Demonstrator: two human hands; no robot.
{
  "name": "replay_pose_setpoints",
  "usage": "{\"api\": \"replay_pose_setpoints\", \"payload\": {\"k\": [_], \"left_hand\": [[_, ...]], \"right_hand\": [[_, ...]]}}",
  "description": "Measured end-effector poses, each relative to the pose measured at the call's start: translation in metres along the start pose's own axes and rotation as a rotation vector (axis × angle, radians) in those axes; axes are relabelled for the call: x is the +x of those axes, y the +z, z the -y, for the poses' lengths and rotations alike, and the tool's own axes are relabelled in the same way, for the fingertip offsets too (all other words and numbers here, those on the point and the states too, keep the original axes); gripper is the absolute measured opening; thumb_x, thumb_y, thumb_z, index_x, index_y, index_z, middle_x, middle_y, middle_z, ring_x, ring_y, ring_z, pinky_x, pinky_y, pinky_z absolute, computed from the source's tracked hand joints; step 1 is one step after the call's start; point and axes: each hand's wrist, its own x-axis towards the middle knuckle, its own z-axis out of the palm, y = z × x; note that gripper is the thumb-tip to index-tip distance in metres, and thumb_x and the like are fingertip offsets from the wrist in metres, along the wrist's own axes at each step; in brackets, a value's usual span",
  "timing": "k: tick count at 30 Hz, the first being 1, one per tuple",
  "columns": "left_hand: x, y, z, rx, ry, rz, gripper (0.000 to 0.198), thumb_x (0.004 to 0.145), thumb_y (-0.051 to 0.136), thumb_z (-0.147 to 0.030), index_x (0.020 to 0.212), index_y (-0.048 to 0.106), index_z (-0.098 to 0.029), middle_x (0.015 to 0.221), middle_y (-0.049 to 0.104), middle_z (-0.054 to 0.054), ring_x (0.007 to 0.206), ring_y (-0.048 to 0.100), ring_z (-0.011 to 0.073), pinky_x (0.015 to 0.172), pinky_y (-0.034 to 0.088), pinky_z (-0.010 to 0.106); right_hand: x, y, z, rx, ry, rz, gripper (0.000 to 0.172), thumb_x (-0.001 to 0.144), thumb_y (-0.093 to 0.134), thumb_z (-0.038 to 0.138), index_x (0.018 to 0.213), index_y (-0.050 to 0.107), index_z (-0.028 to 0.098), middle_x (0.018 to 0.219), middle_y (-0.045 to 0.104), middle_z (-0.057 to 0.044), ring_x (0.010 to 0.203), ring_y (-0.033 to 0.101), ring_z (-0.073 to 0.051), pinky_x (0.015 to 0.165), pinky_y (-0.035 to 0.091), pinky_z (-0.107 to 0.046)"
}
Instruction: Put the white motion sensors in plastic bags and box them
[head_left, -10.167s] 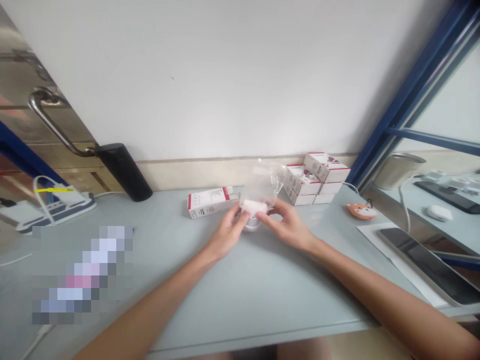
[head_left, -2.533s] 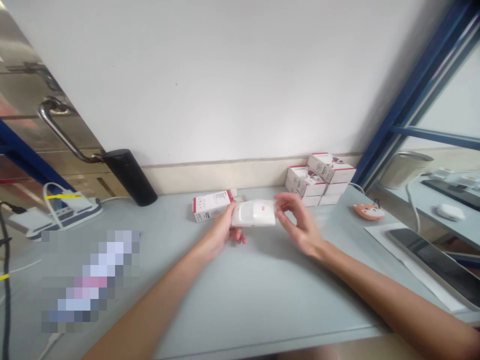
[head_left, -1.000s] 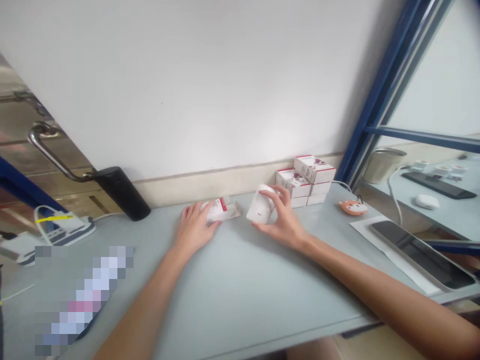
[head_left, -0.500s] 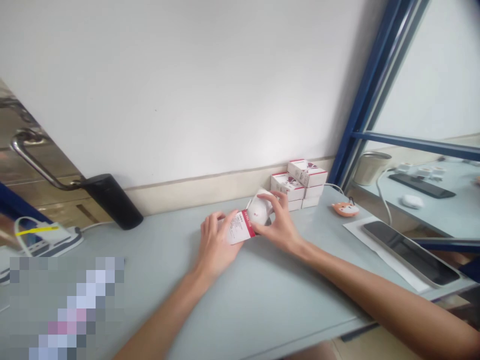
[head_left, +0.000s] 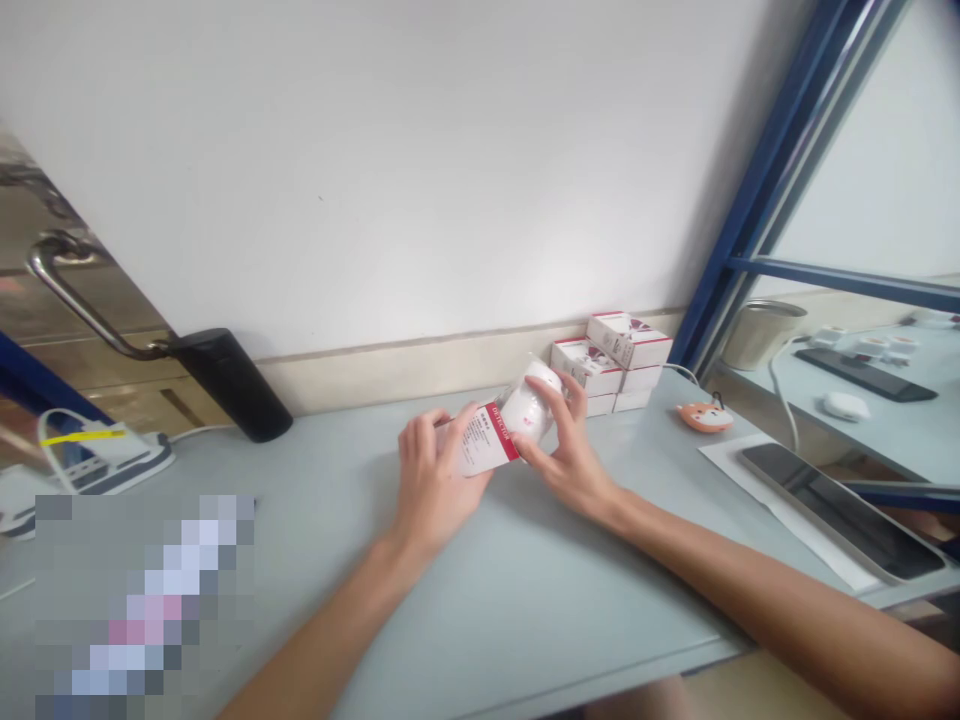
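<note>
My left hand [head_left: 435, 465] is wrapped round a small white box [head_left: 480, 448] with a red band that reads "DETECTOR". At the box's right end sits a rounded white detector [head_left: 528, 408], wrapped in what looks like clear plastic. My right hand [head_left: 574, 450] grips the detector, thumb in front and fingers over its top. Much of it stands outside the box; whether its far end is still inside is hidden. Both are held tilted above the grey table [head_left: 360, 620].
Behind my right hand several white-and-red boxes [head_left: 628, 342] are stacked against the wall. An orange animal-faced case [head_left: 705, 416] and a phone [head_left: 844, 510] on white paper lie at the right. To the left are a black cylinder [head_left: 232, 385] and a power strip [head_left: 135, 465].
The detector shows more of itself beyond the box's end, with my right hand round it. My left hand keeps its hold on the box. The whole view has shifted slightly.
</note>
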Motion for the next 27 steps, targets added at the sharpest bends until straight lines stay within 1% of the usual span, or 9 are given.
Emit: {"api": "replay_pose_setpoints", "payload": {"k": [3,5,6,8,12,17,21,24,27], "left_hand": [[-0.001,-0.001,-0.002,0.037,0.064,0.012,0.062,0.087,0.077,-0.027,0.145,0.054,-0.026,0.118,0.051,0.013,0.113,0.057,0.0316,0.103,0.050,0.049],[-0.004,0.000,-0.005,0.068,0.095,0.021,0.059,0.089,0.075,-0.024,0.144,0.056,-0.026,0.116,0.052,0.013,0.112,0.059,0.0312,0.102,0.050,0.048],[-0.005,0.000,-0.007,0.076,0.082,0.022,0.059,0.088,0.075,-0.023,0.144,0.056,-0.026,0.116,0.053,0.013,0.111,0.060,0.0309,0.101,0.050,0.047],[-0.008,0.002,-0.010,0.067,0.000,0.020,0.061,0.085,0.077,-0.023,0.142,0.057,-0.028,0.116,0.055,0.012,0.109,0.061,0.0301,0.099,0.052,0.045],[-0.008,0.004,-0.013,0.008,-0.123,0.029,0.063,0.080,0.082,-0.028,0.139,0.059,-0.030,0.116,0.058,0.010,0.106,0.063,0.0290,0.095,0.055,0.043],[-0.005,0.004,-0.013,-0.072,-0.187,0.018,0.060,0.081,0.084,-0.034,0.136,0.061,-0.031,0.116,0.058,0.009,0.107,0.065,0.0284,0.095,0.055,0.043],[-0.005,0.006,-0.011,-0.084,-0.191,0.029,0.061,0.080,0.085,-0.033,0.137,0.062,-0.031,0.115,0.057,0.009,0.105,0.064,0.0273,0.095,0.055,0.043],[-0.006,0.006,-0.011,-0.058,-0.163,0.011,0.061,0.080,0.085,-0.033,0.136,0.063,-0.030,0.114,0.055,0.009,0.106,0.064,0.0279,0.096,0.055,0.044],[-0.005,0.005,-0.012,-0.117,-0.217,-0.003,0.065,0.078,0.086,-0.034,0.138,0.060,-0.030,0.113,0.056,0.009,0.103,0.065,0.0270,0.093,0.056,0.042]], "right_hand": [[-0.002,0.001,-0.001,-0.013,-0.020,0.008,0.054,0.104,0.055,0.049,0.155,0.041,0.039,0.163,0.019,-0.010,0.157,0.029,-0.035,0.126,0.039,-0.058],[-0.003,0.000,0.002,-0.031,-0.037,0.018,0.051,0.107,0.048,0.049,0.156,0.042,0.039,0.165,0.018,-0.009,0.159,0.027,-0.034,0.128,0.037,-0.056],[-0.003,-0.001,0.004,-0.038,-0.045,0.021,0.051,0.108,0.044,0.048,0.158,0.041,0.038,0.167,0.017,-0.009,0.160,0.025,-0.034,0.128,0.036,-0.056],[-0.002,-0.006,0.009,-0.033,-0.072,0.027,0.054,0.110,0.039,0.045,0.163,0.034,0.038,0.170,0.017,-0.008,0.162,0.022,-0.032,0.130,0.032,-0.057],[0.005,-0.019,0.017,0.012,-0.167,0.052,0.064,0.107,0.048,0.042,0.166,0.024,0.039,0.171,0.027,-0.006,0.161,0.024,-0.031,0.131,0.027,-0.060],[0.011,-0.025,0.017,0.012,-0.219,0.102,0.069,0.102,0.056,0.038,0.165,0.027,0.040,0.173,0.024,-0.006,0.161,0.025,-0.034,0.128,0.031,-0.063],[0.011,-0.017,0.013,-0.008,-0.215,-0.008,0.068,0.099,0.062,0.033,0.160,0.034,0.038,0.168,0.032,-0.009,0.158,0.031,-0.033,0.126,0.037,-0.062],[0.009,-0.010,0.010,-0.002,-0.185,-0.085,0.066,0.096,0.068,0.036,0.156,0.039,0.035,0.165,0.038,-0.011,0.155,0.037,-0.034,0.121,0.044,-0.061],[0.006,-0.007,0.010,0.043,-0.159,-0.099,0.061,0.099,0.064,0.038,0.155,0.040,0.032,0.162,0.043,-0.013,0.152,0.042,-0.032,0.119,0.048,-0.056]]}}
